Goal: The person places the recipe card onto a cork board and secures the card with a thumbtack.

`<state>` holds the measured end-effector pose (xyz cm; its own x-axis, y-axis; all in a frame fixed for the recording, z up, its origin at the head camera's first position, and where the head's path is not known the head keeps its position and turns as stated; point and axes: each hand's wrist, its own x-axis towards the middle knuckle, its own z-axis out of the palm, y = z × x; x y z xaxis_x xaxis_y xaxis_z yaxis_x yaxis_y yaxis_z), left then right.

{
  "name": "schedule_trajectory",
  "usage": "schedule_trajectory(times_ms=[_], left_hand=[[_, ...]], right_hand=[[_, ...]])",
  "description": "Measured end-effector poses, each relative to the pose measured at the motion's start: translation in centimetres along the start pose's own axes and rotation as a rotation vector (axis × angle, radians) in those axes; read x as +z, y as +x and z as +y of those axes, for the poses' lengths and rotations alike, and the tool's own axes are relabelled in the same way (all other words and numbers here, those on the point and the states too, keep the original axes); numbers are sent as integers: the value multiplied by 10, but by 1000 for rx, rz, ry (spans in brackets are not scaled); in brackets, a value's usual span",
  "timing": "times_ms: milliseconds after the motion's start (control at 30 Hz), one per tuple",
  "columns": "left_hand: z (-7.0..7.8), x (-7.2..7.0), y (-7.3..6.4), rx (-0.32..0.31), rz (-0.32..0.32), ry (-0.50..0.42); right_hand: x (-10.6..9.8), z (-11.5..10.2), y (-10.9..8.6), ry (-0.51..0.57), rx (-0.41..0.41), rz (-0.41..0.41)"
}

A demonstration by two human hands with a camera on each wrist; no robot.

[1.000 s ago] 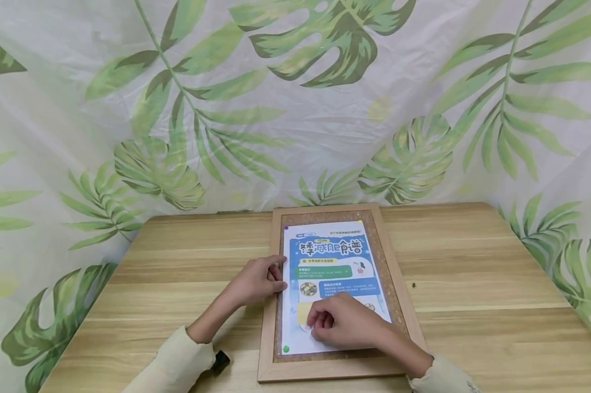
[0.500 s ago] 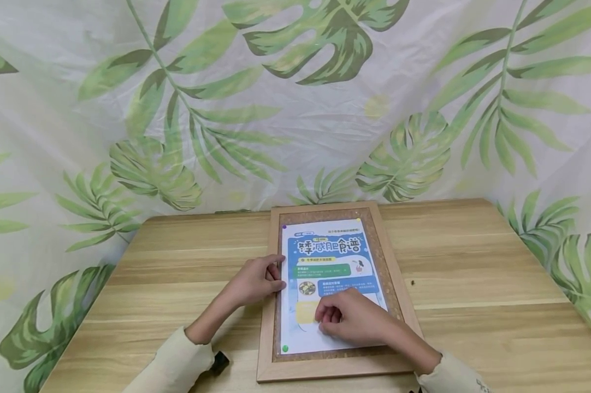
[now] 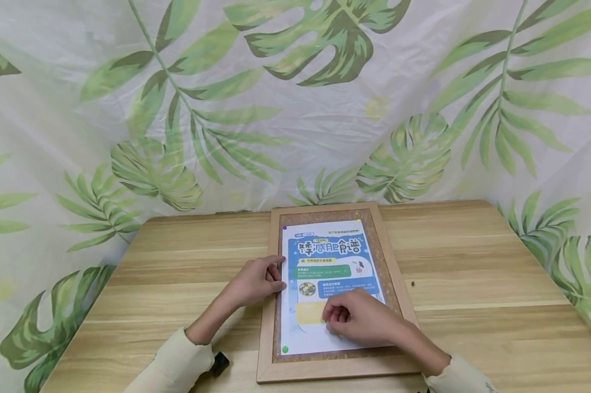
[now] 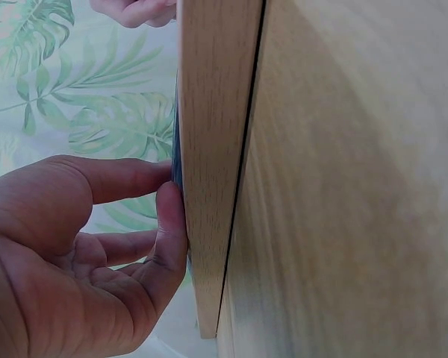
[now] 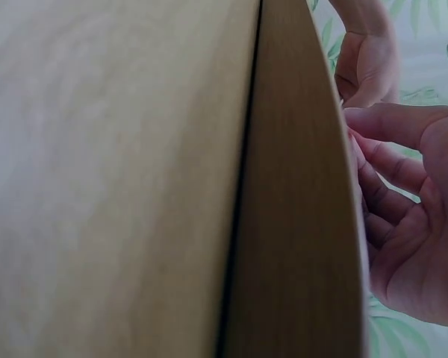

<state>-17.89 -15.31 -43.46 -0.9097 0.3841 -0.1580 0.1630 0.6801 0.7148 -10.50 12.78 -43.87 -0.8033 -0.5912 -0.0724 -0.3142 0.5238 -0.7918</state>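
Observation:
A printed sheet [image 3: 320, 341] with blue, green and yellow blocks lies on a cork board [image 3: 389, 273] in a wooden frame [image 3: 325, 372]. Its corners carry a purple pin [image 3: 284, 227], a yellow pin [image 3: 359, 221] and a green pin [image 3: 285, 349]; my forearm covers the lower right corner. With thumb and index finger spread, my left hand [image 3: 256, 281] touches the sheet's left edge. My right hand [image 3: 361, 317] is over the lower right part of the sheet, fingers curled; no object shows between its fingertips. Both hands [image 4: 67, 253] also appear from the side in the wrist views, the right hand [image 5: 433, 201] near the board's face.
The framed board lies on a wooden table [image 3: 492, 262], its far end near a leaf-patterned curtain [image 3: 325, 136]. A small black object [image 3: 220, 363] sits beside the left sleeve. One dark spot [image 3: 413, 284] marks the tabletop right of the frame.
My right hand has shifted to the right across the lower part of the sheet, uncovering more of its yellow block. The left hand and the board stay where they were.

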Motion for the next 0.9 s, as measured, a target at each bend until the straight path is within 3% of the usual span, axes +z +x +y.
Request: schedule_trajectory(times_ms=[900], left_hand=[[0,0,-2,-15,2,-8]], right_hand=[[-38,29,-24,-32,37,54]])
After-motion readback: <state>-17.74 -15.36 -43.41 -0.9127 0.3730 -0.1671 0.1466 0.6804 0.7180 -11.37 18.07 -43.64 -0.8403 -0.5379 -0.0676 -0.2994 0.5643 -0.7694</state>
